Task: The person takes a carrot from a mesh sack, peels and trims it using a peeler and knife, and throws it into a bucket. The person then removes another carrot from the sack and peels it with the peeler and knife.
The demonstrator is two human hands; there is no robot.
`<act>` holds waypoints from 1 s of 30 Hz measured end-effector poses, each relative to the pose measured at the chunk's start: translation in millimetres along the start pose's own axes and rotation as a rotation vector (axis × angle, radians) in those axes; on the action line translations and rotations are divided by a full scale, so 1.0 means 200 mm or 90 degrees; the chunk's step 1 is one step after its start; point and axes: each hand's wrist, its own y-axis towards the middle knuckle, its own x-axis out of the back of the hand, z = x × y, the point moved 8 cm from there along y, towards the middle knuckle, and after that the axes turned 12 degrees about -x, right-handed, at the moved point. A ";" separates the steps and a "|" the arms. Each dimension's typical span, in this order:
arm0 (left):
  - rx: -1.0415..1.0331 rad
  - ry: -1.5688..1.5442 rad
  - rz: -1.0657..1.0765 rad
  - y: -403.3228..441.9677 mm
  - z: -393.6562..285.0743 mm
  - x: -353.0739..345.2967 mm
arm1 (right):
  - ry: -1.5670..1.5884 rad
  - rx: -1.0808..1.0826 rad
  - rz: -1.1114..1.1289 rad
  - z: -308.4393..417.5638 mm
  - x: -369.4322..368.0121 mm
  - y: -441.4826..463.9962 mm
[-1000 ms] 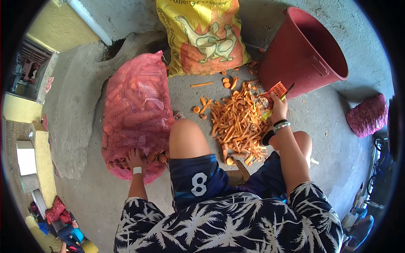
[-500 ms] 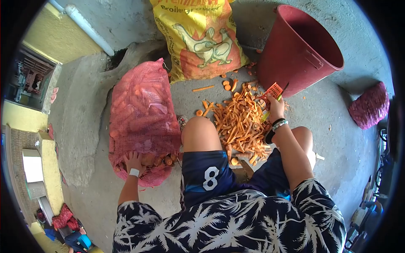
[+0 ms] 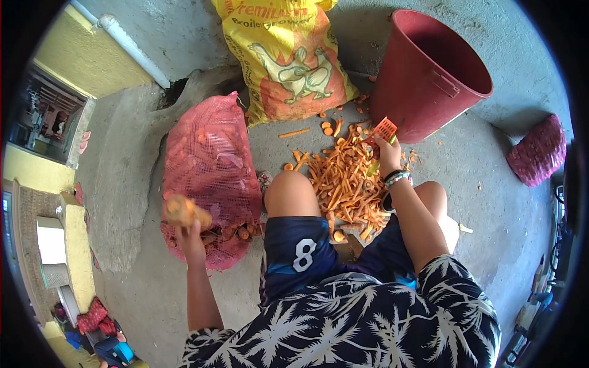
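My left hand [image 3: 191, 238] grips a thick carrot [image 3: 186, 211], blurred by motion, above the lower end of a red mesh sack [image 3: 208, 144]. Whole carrots show through the mesh and at the sack's opening. In my right hand [image 3: 389, 154] is an orange slotted plastic tool [image 3: 384, 128] with a yellow-green part beside it; my fingers hide some of it. That hand is over the upper right of a heap of carrot strips and pieces [image 3: 340, 178] lying on the floor between my legs.
A tall red bin [image 3: 399, 80] stands beyond the heap, against the wall. Left of it leans a yellow feed sack [image 3: 294, 67]. A purple mesh sack [image 3: 538, 150] lies far right. Loose carrot slices [image 3: 328, 127] are scattered on the concrete floor [image 3: 123, 202].
My left hand has come up off the mesh sack's opening and now has a carrot in it. My right hand, still holding the orange tool, has shifted slightly left.
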 end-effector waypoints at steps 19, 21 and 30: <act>0.100 0.001 0.443 0.01 0.24 -1.41 | -0.599 0.440 0.186 0.34 -0.30 -0.61; 0.106 -0.039 0.500 -0.04 0.27 -1.45 | -0.618 0.394 0.211 0.32 -0.30 -0.60; 0.118 0.005 0.525 -0.09 0.21 -1.49 | -0.647 0.459 0.174 0.29 -0.28 -0.60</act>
